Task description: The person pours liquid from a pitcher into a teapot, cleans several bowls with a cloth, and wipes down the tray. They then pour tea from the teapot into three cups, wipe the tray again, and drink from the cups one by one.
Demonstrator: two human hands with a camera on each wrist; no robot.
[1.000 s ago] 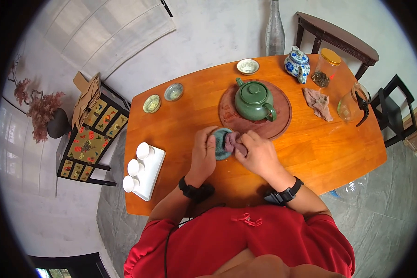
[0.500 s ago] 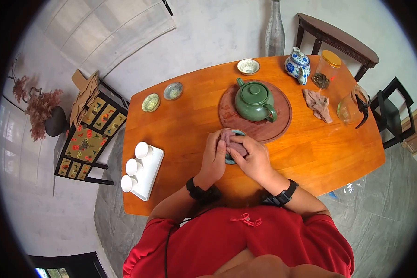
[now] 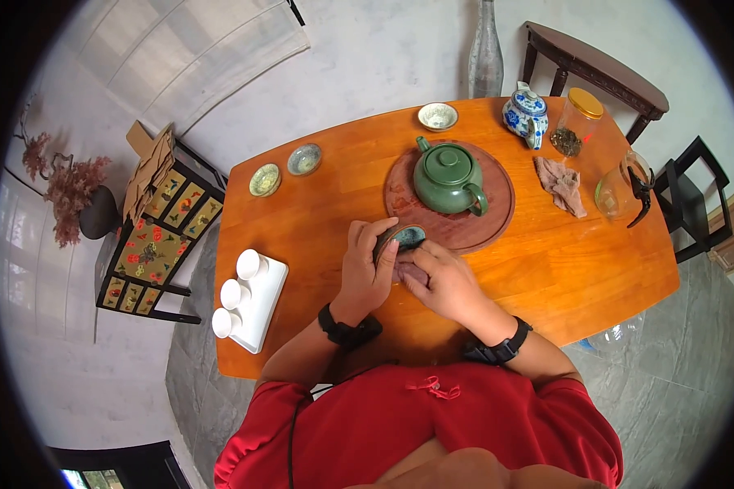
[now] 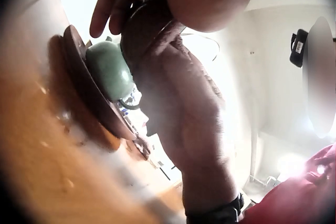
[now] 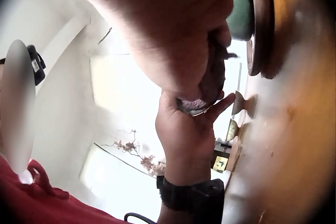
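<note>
In the head view my left hand (image 3: 369, 270) grips a small tea bowl (image 3: 411, 237), teal inside and brown outside, with the thumb at its near side. The bowl is tilted, held up in front of the round wooden tray (image 3: 408, 196). My right hand (image 3: 455, 285) holds a folded purple-brown cloth (image 3: 414, 274) against the bowl's lower right side. From the left wrist, the bowl's dark outer wall (image 4: 146, 28) shows between the two hands. Cloth (image 5: 214, 74) bunches under the right fingers in the right wrist view. On the tray sits a green teapot (image 3: 447, 171).
Three white cups (image 3: 236, 293) stand on a white tray (image 3: 271, 314) at the left. Several bowls, including a pale one (image 3: 437, 116), line the far edge. To the right are a blue-and-white teapot (image 3: 525, 118), a lidded jar (image 3: 575, 126), another cloth (image 3: 559, 186) and a glass pitcher (image 3: 620, 191).
The bowl, earlier facing up with the cloth pushed inside, is now tilted with its brown outside showing. The cloth has moved out of it to the outer lower right side.
</note>
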